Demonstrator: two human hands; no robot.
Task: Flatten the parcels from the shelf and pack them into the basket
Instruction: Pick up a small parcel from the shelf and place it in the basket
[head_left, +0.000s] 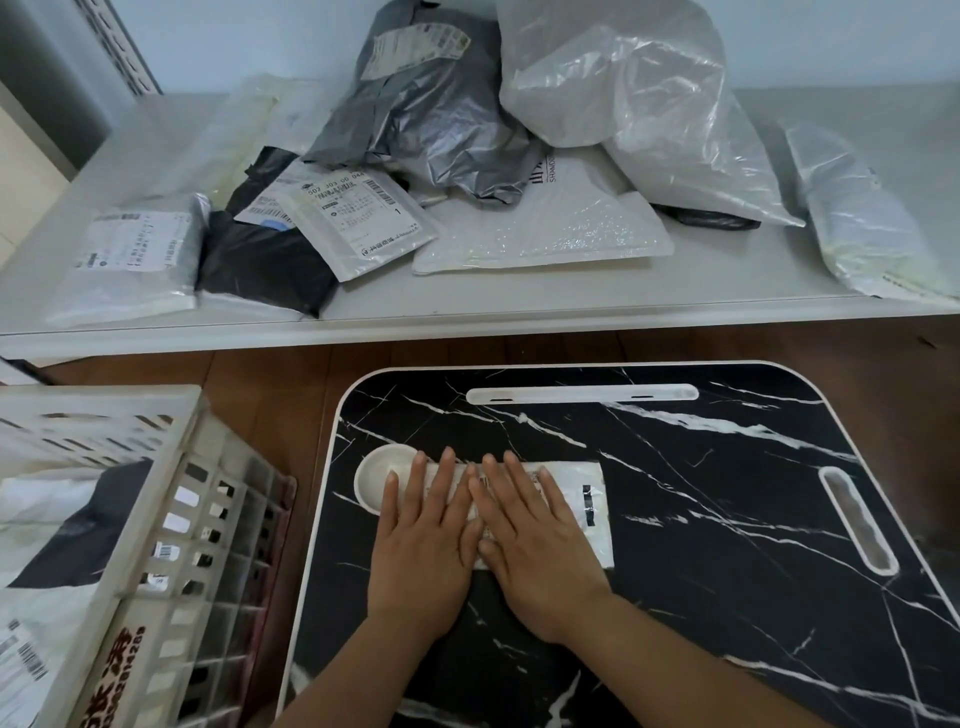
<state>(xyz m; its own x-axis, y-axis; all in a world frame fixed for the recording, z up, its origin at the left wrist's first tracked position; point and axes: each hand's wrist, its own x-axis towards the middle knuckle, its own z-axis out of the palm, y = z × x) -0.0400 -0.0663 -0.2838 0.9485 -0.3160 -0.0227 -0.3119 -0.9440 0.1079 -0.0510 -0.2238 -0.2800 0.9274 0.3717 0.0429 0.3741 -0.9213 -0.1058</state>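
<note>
— How are the person's arms placed?

— Both forearms reach in from the bottom edge. The left hand (427, 540) and right hand (530, 545) lie palm down, side by side and touching, on a small white parcel (589, 512).

— What surface, and what surrounds it?

— The parcel lies flat on a black marble-patterned lap table (701, 519) with a white rim, its left end just beside the table's round white cup recess (375, 475). Beyond the table runs a grey shelf (519, 301) heaped with more parcels: grey, black and clear bags (431, 119) and a white bubble mailer (540, 234). At left, on the brown wooden floor (291, 395), stands the white lattice basket (171, 519), with black and white parcels already inside.

— And the fingers?

— Straight and slightly spread on both hands, pressing flat on the parcel and curled round nothing. Only the parcel's right end, with black markings, shows past the right hand.
</note>
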